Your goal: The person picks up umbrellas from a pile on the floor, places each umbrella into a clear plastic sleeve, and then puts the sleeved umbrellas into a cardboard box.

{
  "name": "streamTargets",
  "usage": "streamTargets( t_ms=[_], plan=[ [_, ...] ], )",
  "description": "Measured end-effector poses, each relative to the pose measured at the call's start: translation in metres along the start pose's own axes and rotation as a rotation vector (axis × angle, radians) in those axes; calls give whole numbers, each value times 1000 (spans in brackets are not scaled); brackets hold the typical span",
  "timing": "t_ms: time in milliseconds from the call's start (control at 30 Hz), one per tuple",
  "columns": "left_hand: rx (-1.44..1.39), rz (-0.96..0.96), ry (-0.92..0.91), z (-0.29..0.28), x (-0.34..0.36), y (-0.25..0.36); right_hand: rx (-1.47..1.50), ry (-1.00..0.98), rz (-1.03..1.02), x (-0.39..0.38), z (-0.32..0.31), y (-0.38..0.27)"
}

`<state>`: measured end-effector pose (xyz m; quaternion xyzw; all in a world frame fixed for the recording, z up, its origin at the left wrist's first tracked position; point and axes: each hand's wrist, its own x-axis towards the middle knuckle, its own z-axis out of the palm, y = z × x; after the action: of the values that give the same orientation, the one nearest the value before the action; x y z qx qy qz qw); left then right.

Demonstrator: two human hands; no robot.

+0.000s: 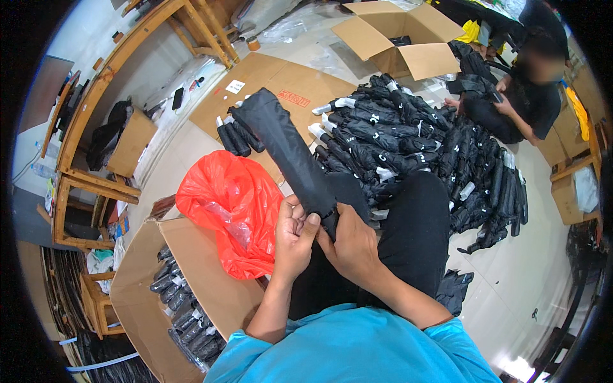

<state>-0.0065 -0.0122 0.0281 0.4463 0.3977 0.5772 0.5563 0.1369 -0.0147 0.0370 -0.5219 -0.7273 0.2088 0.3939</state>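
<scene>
A black folded umbrella in a fabric sleeve (278, 147) points up and away from me. My right hand (351, 246) is closed round its near, narrower end. My left hand (294, 236) is just left of that end, fingers curled and thumb pressed in; whatever they pinch is hidden. A red plastic bag (223, 195) lies to the left. Below it an open cardboard box (143, 281) holds several wrapped black bundles (182, 306). A big pile of black umbrellas (396, 140), many with pale tips, lies beyond my knees, and a few more (233, 137) rest on flattened cardboard (281, 76).
A co-worker in black (533, 102) sits at the right, hands on a black item, with another person (543, 19) behind. An open carton (396, 41) stands at the back. Wooden frames (86, 108) line the left; cardboard boxes (562, 198) stand at the right edge.
</scene>
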Motion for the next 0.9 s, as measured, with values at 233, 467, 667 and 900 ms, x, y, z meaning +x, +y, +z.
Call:
streamTargets(
  t_ms=[233, 467, 667, 900],
  plan=[
    [43, 18, -101, -2, -1, 4, 829, -241, 150, 2, -6, 8],
    [494, 426, 129, 15, 2, 8, 694, -196, 319, -1, -23, 7],
    [697, 591, 23, 6, 12, 17, 552, -41, 215, -9, -19, 8],
    [844, 699, -27, 5, 13, 8, 564, -12, 243, -11, -17, 7]
  ],
)
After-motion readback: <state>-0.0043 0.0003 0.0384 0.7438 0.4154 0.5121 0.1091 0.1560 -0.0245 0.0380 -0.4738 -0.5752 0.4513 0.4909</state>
